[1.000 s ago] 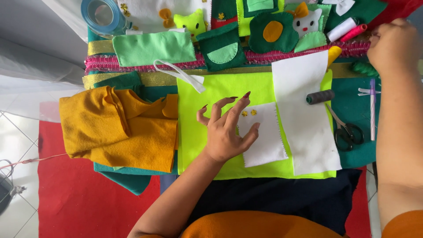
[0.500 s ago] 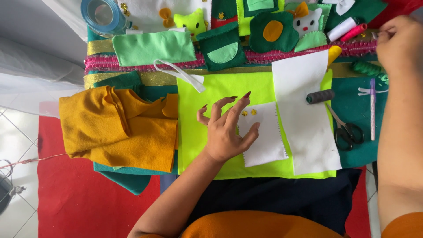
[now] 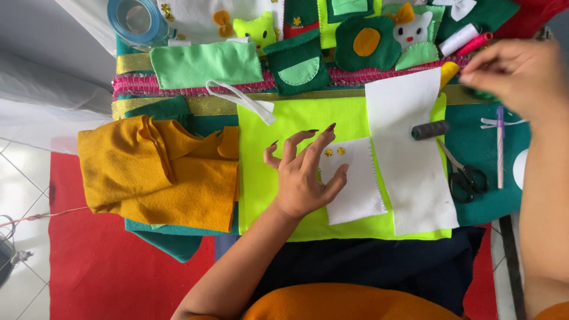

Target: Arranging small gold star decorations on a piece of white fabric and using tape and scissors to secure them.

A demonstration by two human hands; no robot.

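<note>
1. At lower centre of the frame, the left hand (image 3: 303, 175) is pressed flat, fingers spread, nothing gripped; its thumb edge lies on a small white felt piece (image 3: 355, 184).
2. That piece is laid on a lime felt sheet (image 3: 278, 124), mid-frame.
3. Right of it, a dark thread spool (image 3: 431, 130) rests on a larger white sheet (image 3: 409, 172); scissors (image 3: 465, 178) lie beside.
4. At upper right, the right hand (image 3: 515, 74) is blurred, fingers pinched; any hold cannot be told.

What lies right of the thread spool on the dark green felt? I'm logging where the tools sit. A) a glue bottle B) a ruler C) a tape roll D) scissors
D: the scissors lie on the green felt, just below and right of the dark spool; the tape roll is far off at top left.
</note>
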